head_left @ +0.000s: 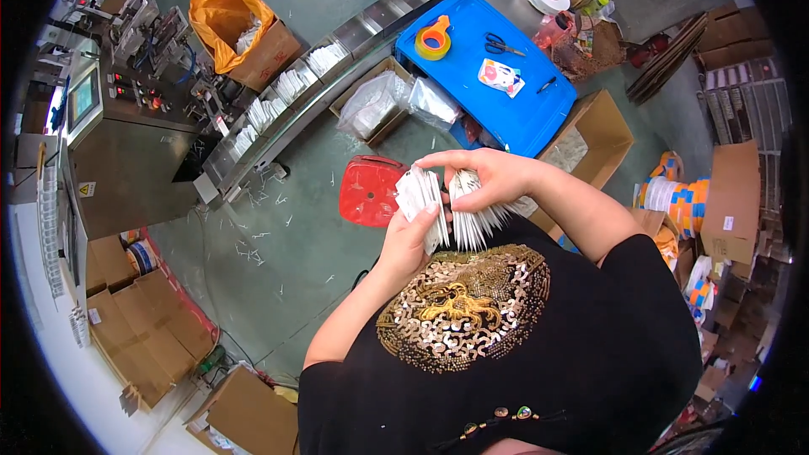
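Observation:
In front of my chest, my left hand is closed round a stack of thin white packets. Right beside it, my right hand grips a second bunch of white packets, whose lower edges fan out. The two bunches are close together, and my right fingers reach over toward the left one. What is printed on the packets is too small to make out. Just beyond my left hand, a red stool stands on the floor.
A conveyor holding piles of white packets curves past a control machine. On a blue table lie yellow tape, scissors and a printed packet. Open cartons stand nearby; an orange-lined carton is at the back left.

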Demonstrator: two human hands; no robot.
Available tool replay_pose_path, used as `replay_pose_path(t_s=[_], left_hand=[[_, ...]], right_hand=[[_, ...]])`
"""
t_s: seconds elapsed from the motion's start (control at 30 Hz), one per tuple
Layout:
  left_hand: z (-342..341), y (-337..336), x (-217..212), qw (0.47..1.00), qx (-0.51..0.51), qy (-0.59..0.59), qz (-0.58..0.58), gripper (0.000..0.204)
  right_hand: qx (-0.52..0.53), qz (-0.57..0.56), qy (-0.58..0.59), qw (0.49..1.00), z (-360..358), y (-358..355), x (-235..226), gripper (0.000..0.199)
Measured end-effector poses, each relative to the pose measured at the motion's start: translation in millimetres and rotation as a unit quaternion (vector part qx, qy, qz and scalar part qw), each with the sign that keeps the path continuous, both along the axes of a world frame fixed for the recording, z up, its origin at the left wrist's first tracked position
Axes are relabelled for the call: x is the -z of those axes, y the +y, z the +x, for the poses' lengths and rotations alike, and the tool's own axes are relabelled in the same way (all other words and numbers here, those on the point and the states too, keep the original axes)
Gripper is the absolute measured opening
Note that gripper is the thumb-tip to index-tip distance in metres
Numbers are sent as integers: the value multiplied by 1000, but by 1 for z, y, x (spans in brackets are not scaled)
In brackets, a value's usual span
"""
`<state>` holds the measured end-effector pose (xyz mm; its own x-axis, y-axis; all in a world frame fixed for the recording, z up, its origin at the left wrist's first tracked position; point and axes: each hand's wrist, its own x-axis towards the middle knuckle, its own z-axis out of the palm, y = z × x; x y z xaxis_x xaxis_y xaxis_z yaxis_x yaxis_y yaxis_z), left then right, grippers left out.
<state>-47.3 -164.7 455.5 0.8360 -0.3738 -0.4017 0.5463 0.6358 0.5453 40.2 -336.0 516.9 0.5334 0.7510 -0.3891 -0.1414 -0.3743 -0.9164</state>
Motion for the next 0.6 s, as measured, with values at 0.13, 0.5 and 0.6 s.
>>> replay_pose_path(t_s=[0.13, 0.5, 0.6], left_hand=[[0, 1, 0, 1000, -2, -15, -18, 23], [-1, 6, 8, 1000, 11, 0, -11, 32], [-1, 6, 7, 1000, 16, 8, -15, 38]], right_hand=[[-11, -5, -38, 999, 0, 1, 2, 63], [17, -14, -48, 999, -7, 3, 9, 57], [23, -4, -49, 999, -7, 3, 10, 53]])
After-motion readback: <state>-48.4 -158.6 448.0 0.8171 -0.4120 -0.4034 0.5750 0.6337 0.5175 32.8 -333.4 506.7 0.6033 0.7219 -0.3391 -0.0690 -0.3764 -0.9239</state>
